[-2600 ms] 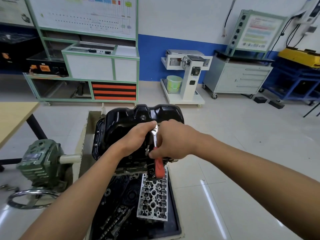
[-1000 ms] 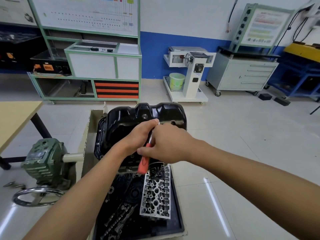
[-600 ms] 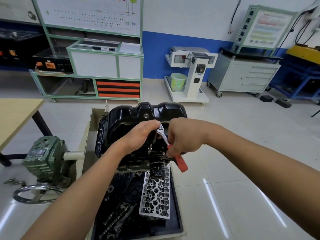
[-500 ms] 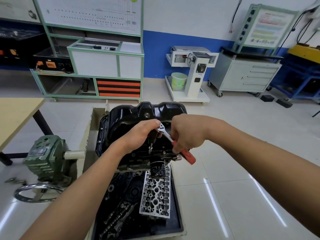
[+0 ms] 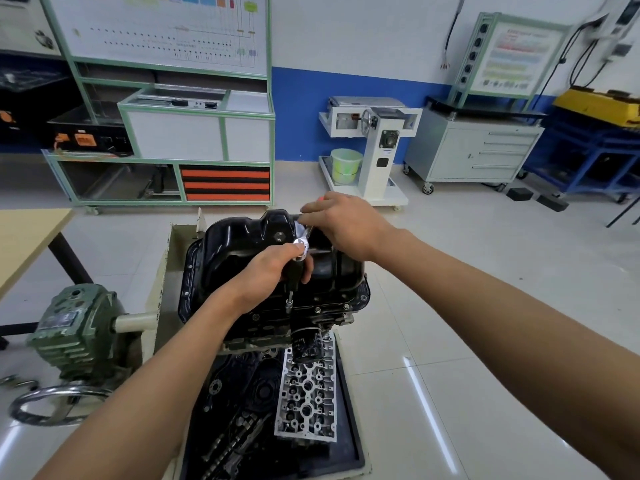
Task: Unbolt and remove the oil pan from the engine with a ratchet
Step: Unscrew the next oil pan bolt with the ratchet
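Glossy black steel oil pan [image 5: 242,244] sits bolted on the upturned engine [image 5: 270,327], beneath both hands. Fingers of the left hand [image 5: 266,275] curl round the head of the chrome, red-handled ratchet [image 5: 300,242], evidently steadying its socket on a flange bolt [image 5: 290,302] just below them. The right hand [image 5: 346,223] grips the handle for leverage.

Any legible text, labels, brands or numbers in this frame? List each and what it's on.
No text can be read.
Diagram board: coloured blocks and lines, print too small.
Poster panel: coloured rows, blurred.
Gearbox nameplate: blurred.
Orange labels on the black unit: unreadable.
Oil pan: no marking visible.
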{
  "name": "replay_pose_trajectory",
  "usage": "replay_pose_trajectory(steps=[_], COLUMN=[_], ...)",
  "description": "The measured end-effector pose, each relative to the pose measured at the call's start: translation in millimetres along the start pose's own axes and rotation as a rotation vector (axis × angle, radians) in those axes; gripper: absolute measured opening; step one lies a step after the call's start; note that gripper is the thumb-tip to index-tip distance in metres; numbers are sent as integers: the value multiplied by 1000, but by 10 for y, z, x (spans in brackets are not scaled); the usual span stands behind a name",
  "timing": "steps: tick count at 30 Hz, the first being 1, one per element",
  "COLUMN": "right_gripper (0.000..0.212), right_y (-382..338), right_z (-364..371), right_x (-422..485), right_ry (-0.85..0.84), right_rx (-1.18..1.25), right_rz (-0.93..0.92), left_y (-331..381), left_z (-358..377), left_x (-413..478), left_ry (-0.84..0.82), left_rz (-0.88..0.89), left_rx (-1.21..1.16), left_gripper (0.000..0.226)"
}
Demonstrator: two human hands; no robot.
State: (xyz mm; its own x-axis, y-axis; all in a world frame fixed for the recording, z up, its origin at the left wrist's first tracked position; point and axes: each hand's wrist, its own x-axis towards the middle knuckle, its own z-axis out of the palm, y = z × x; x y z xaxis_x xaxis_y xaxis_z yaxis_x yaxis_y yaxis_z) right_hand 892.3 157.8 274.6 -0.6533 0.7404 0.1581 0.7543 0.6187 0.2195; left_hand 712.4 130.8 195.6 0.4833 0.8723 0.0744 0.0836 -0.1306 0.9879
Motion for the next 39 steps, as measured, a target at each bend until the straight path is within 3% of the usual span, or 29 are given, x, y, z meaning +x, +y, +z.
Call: replay_pose_trajectory(steps=[7,11,15,18,21,23,28,36,39], right_gripper=[11,27,47,54,57,56,49,30,33], right_y=[8,-156,-499,-811,-966,-964,-726,-349,-191], right_z=[-20,-183,-293,-246,-179,-172,-290,-392,-396], right_x=[-275,-431,-497,-481,-439,-426,-444,-267,-136], right_ry=[-42,-106,-200,-162,-91,-81,-306,-569,-383], right_rx=[-1,24,223,319,328,337,398,149,1], right_rz=[115,221,259,259,272,280,267,265,278], left_y=[-38,-52,-42,-40,-62,-61,-81,-57,-49], left_z=[76,34,33,74,91,66,-50,-41,2], left_x=[48,52,67,60,60,58,17,-21,-5], left_ry=[62,82,94,62,71,79,-40,-20,-13], left_rz=[-16,-13,-11,-3,-6,-11,24,79,72], left_rx=[-36,-58,-85,-93,-92,-114,-74,20,52], left_gripper=[43,41,40,35,50,46,43,50,54])
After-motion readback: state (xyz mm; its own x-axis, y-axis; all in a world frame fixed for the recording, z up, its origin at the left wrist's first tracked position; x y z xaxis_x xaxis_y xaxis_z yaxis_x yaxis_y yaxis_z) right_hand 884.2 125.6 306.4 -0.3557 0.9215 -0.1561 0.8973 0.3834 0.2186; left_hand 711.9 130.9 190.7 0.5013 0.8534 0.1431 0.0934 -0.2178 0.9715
